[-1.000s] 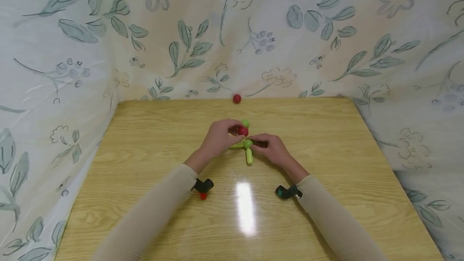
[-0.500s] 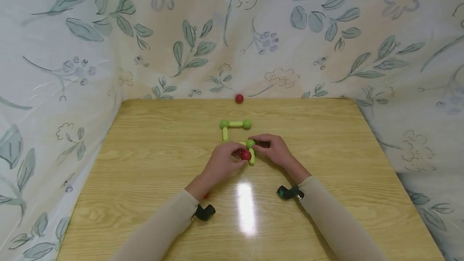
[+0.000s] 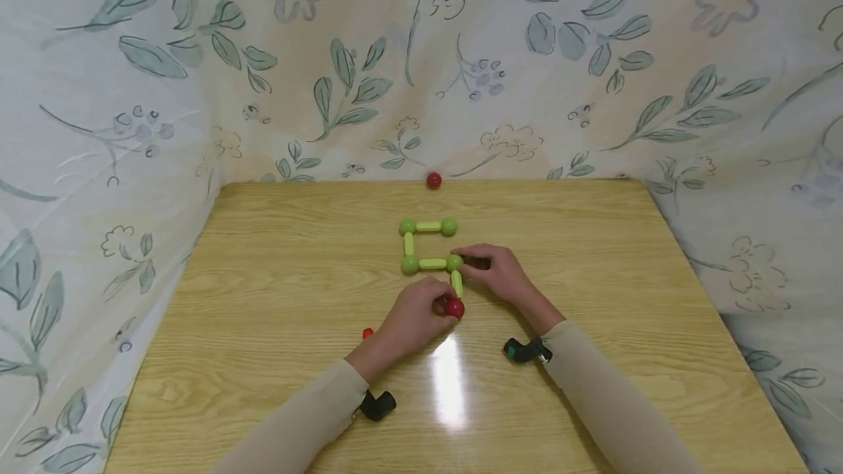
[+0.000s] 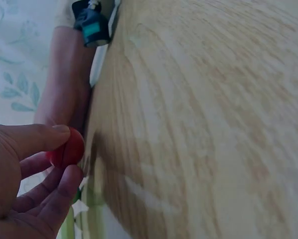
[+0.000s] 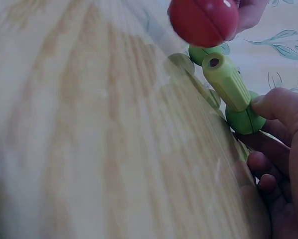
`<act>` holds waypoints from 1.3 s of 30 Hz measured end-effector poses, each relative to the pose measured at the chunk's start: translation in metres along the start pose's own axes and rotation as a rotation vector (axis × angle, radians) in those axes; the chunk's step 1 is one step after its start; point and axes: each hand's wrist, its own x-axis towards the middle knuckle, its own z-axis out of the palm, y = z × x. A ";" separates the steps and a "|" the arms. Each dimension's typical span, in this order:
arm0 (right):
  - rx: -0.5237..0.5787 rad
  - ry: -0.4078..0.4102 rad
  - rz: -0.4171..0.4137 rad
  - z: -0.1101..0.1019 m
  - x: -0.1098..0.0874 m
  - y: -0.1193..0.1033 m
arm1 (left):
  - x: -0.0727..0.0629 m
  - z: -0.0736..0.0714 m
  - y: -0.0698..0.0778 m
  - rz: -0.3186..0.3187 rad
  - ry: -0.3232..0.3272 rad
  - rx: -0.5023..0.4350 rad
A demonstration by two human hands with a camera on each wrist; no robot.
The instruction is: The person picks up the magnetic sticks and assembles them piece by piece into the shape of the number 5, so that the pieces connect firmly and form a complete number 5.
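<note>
My left hand (image 3: 416, 314) pinches a red ball (image 3: 455, 309) between thumb and fingers; the left wrist view shows the same ball (image 4: 69, 148) with a seam. Thumb and fingers of my right hand (image 3: 498, 274) grip a green ball (image 3: 454, 262) at a corner of a chain of green balls and yellow-green rods. From that ball a ribbed rod (image 5: 227, 83) sticks out towards me, with a dark round spot on its free end. The red ball is close to this end; in the right wrist view a small gap shows between them.
The chain continues through a rod (image 3: 432, 264), a left corner ball (image 3: 410, 264), an upright rod (image 3: 408, 244) and a top rod (image 3: 428, 227). Another red ball (image 3: 433, 180) lies at the far edge of the wooden table (image 3: 566, 225). A small red piece (image 3: 368, 333) sits beside my left forearm.
My left hand has brought the red ball from above the chain towards me, down to the near rod's free end. My right hand stays on the corner ball.
</note>
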 end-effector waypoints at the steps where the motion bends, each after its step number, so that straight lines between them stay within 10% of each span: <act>1: 0.001 -0.002 0.001 0.000 0.000 0.000 | 0.000 0.001 0.000 0.000 -0.005 0.001; 31: 0.010 -0.003 0.015 -0.001 0.000 -0.007 | 0.011 0.005 -0.008 -0.011 -0.026 0.043; 39: 0.142 0.162 -0.039 0.001 -0.013 -0.002 | -0.006 -0.021 -0.018 0.025 0.001 0.004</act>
